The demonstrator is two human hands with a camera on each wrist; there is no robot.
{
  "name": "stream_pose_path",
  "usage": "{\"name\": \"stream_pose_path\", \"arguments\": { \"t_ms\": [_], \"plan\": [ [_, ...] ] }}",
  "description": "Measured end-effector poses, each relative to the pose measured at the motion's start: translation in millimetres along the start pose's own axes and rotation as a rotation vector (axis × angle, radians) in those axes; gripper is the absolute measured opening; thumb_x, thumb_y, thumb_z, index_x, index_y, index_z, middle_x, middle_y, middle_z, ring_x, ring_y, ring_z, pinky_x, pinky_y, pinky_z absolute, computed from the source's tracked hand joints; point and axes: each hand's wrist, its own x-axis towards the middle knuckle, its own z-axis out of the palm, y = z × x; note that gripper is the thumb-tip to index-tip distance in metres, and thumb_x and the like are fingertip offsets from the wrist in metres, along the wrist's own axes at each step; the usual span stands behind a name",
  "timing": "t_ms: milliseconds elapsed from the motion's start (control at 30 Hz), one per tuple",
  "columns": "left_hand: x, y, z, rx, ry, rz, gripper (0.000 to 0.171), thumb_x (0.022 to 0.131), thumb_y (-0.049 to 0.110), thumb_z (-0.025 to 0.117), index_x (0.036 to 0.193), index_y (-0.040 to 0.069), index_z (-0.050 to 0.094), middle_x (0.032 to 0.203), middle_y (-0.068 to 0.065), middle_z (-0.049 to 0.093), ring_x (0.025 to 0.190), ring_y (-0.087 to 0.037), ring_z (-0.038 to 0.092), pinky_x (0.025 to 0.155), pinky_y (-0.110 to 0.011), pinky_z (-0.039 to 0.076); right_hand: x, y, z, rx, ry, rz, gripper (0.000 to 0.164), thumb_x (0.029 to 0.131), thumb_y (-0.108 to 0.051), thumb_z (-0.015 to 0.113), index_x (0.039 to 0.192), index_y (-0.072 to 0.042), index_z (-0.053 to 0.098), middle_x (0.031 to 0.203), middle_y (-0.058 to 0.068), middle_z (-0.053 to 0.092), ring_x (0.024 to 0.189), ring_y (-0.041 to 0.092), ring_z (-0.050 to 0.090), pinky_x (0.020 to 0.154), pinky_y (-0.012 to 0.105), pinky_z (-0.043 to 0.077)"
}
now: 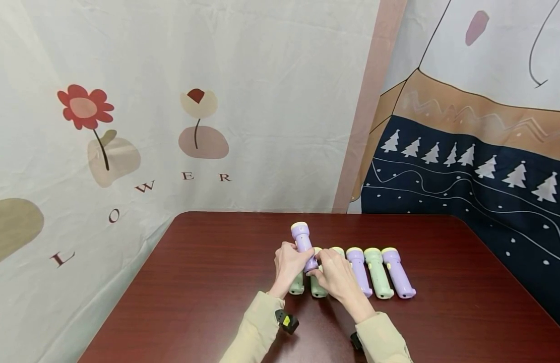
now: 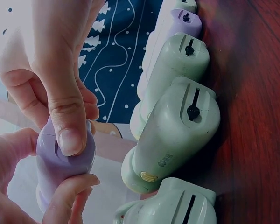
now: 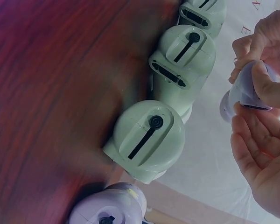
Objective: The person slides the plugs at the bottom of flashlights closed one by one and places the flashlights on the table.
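A purple flashlight with a pale yellow head rim is held above the table, its head pointing away from me. My left hand grips its body, thumb along one side. At the tail end, my right hand pinches the flashlight, and in the left wrist view its thumb presses on the end face. The thumb covers most of that face. Below the hands lies a row of flashlights: a green flashlight at the left, another green flashlight beside it, and more to the right, partly hidden by my right hand.
The row continues with a purple flashlight, a green flashlight and a purple flashlight at the right end. Their tails face me, several showing black slots. The dark red table meets a printed curtain behind.
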Motion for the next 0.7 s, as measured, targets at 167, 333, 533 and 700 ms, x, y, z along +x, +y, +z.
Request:
{"name": "stream_pose_path", "arguments": {
  "t_ms": [167,333,533,700],
  "plan": [
    [1.5,-2.6,-1.2,0.01,-0.008,0.009,0.041,0.061,0.036,0.07,0.086,0.005,0.058,0.078,-0.006,0.061,0.071,-0.02,0.057,0.06,-0.03,0.043,0,0,1,0.01,-0.017,0.01,0.032,0.065,-0.028,0.081,0.082,-0.012,0.059,0.067,-0.004,0.051,0.059,0.008,0.044,0.05,0.02,0.038],
    [7.2,-9.3,-5.6,0.051,-0.043,0.02,0.038,0.061,0.037,0.07,0.082,0.006,0.061,0.075,-0.005,0.062,0.066,-0.017,0.055,0.056,-0.027,0.041,-2,2,5,0.016,-0.07,0.0,0.039,0.067,-0.033,0.079,0.091,-0.01,0.059,0.077,0.0,0.057,0.067,0.01,0.05,0.057,0.024,0.043],
    [17.3,-17.0,-24.7,0.137,-0.068,0.059,0.031,0.063,0.035,0.07,0.071,0.006,0.06,0.066,-0.005,0.059,0.058,-0.017,0.052,0.05,-0.027,0.039,-6,4,5,-0.038,-0.159,0.016,0.042,0.067,-0.034,0.079,0.095,-0.008,0.062,0.09,0.005,0.059,0.077,0.019,0.057,0.063,0.034,0.048],
    [25.1,-27.8,-44.3,0.272,-0.095,0.05,0.027,0.062,0.03,0.067,0.067,0.006,0.057,0.063,-0.007,0.057,0.058,-0.022,0.053,0.051,-0.031,0.041,-9,6,5,-0.078,-0.211,0.032,0.034,0.066,-0.033,0.079,0.085,-0.009,0.064,0.087,0.005,0.056,0.078,0.02,0.056,0.059,0.034,0.047]
  ]
}}
